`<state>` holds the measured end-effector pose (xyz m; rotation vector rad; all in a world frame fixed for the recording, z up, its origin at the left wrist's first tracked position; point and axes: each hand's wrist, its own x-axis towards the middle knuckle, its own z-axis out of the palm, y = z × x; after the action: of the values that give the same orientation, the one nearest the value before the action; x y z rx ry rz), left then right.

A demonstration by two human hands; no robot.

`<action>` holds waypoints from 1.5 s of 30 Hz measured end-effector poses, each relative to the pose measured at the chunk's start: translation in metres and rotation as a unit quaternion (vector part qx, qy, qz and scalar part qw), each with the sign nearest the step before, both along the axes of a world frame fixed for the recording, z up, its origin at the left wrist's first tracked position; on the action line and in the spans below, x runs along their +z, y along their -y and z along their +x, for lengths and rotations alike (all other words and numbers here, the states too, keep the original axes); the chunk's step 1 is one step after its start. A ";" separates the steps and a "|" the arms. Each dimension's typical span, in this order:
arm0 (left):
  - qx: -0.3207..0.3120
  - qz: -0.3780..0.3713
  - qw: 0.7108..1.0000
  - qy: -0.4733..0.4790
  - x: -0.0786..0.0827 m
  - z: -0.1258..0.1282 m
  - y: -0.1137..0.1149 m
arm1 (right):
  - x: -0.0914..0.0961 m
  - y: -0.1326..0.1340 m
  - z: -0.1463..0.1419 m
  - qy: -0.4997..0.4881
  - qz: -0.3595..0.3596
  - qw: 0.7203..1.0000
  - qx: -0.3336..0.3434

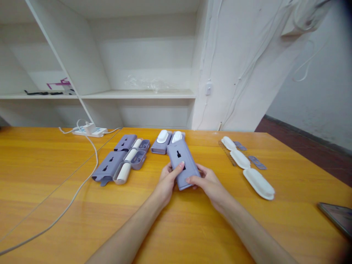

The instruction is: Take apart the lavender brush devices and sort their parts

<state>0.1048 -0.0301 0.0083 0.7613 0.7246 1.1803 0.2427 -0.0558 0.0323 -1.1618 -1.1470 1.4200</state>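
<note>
Both hands hold one lilac plastic case (pixel 183 161) with black cut-outs on its top face, just above the wooden table (pixel 176 223). My left hand (pixel 166 180) grips its left side, thumb lying on top. My right hand (pixel 206 180) closes on the near right corner, thumb on the lid. Behind the case stand two lilac bases with white oval caps (pixel 162 136).
Left of the hands lie open lilac cases with white rollers (pixel 125 172) and closed lids (pixel 107 165). White oval covers (pixel 258 183) and lilac strips lie at the right. A power strip (pixel 89 131) with white cables sits far left; a phone (pixel 337 216) lies at the right edge.
</note>
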 end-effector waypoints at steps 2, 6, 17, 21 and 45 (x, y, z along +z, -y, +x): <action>0.014 -0.015 1.000 0.001 0.001 0.001 -0.001 | 0.003 0.001 -0.005 0.002 -0.009 1.000 -0.015; 0.034 -0.024 0.999 -0.008 0.001 0.002 -0.002 | 0.001 0.002 -0.009 -0.009 -0.041 0.999 -0.023; 0.043 -0.035 0.998 -0.030 0.003 0.010 -0.003 | 0.002 0.000 -0.006 -0.008 -0.040 0.999 -0.021; 0.074 -0.031 0.996 -0.032 0.003 0.008 -0.007 | 0.001 0.003 -0.011 -0.020 -0.056 0.998 -0.025; 0.124 0.036 0.992 -0.008 0.014 -0.016 -0.012 | -0.014 0.017 0.030 0.179 0.032 0.975 0.131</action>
<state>0.0886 -0.0180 0.0221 0.7557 0.8103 1.4323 0.2725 -0.0729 0.0182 -1.2900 -1.6370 1.3890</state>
